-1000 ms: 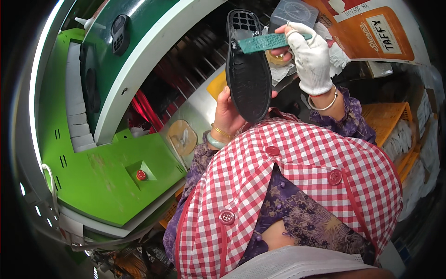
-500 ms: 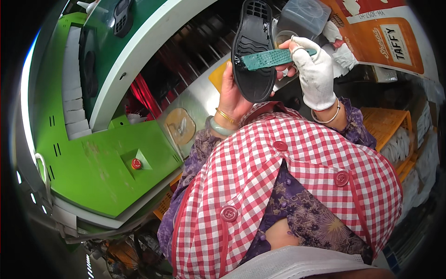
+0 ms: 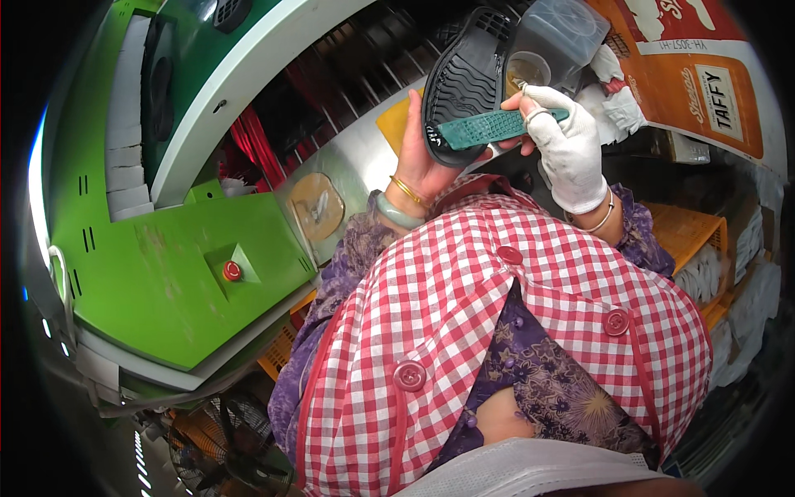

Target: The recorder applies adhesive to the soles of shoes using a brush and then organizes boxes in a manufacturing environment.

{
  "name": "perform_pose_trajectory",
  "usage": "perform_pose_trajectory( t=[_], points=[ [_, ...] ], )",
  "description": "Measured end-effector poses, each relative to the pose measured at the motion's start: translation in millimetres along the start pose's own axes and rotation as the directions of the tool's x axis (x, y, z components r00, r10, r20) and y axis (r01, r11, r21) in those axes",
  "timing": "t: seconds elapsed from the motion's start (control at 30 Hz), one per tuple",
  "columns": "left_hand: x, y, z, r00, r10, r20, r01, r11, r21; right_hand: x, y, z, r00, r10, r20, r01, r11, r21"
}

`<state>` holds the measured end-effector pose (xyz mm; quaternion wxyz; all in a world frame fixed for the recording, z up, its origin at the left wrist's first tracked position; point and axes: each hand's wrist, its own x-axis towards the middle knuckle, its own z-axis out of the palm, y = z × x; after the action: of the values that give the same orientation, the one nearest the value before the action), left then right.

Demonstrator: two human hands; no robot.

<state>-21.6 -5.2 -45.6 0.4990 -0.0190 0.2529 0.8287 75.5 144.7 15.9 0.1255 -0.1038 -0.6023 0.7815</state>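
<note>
My bare left hand (image 3: 416, 159) holds a black shoe sole (image 3: 465, 87) from its left side and underneath, with its patterned face turned up. Wet, shiny spots show near the sole's lower end. In my right hand (image 3: 570, 157), which wears a white glove with bare fingertips, I pinch a flat green brush (image 3: 487, 127) with a textured surface. The brush lies across the lower part of the sole, its far end by the wet spots. Whether its tip touches the sole, I cannot tell.
Behind the sole stand a small cup (image 3: 530, 68) and a clear plastic container (image 3: 561, 35). White rags (image 3: 621, 114) lie at right, above an orange basket (image 3: 683, 230). Left, a green machine (image 3: 174, 306) has a red button (image 3: 233, 271); another sole (image 3: 230, 13) lies on its belt.
The sole has tilted, its upper end leaning further right and its lower end rising a little. The brush has stayed near the lower end. The sole on the belt has moved toward the top edge.
</note>
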Motion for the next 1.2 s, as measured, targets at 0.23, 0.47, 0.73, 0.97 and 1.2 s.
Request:
perform_pose_trajectory(
  t=[0.23, 0.47, 0.73, 0.97, 1.2],
  points=[
    [-0.2, 4.7, -13.8, 0.987, -0.088, 0.135, 0.085, 0.996, 0.025, 16.7, -12.3, 0.0, 0.971, 0.112, 0.209, -0.073, 0.979, -0.189],
    [2.0, 10.1, -25.3, 0.949, -0.134, 0.285, 0.154, 0.987, -0.047, 39.1, -24.4, 15.0, 0.921, 0.235, 0.311, -0.132, 0.939, -0.319],
    [2.3, 18.7, -35.4, 0.939, -0.168, 0.299, 0.203, 0.975, -0.09, 58.7, -18.7, 28.9, 0.868, 0.295, 0.398, -0.114, 0.901, -0.419],
    [7.8, 29.8, -65.1, 0.898, -0.242, 0.367, 0.281, 0.958, -0.055, 61.9, -15.0, 25.5, 0.849, 0.328, 0.413, -0.13, 0.889, -0.439],
    [14.7, 36.5, -85.7, 0.877, -0.34, 0.34, 0.362, 0.932, -0.002, 64.1, -20.8, 8.4, 0.808, 0.391, 0.442, -0.152, 0.862, -0.484]
  ],
)
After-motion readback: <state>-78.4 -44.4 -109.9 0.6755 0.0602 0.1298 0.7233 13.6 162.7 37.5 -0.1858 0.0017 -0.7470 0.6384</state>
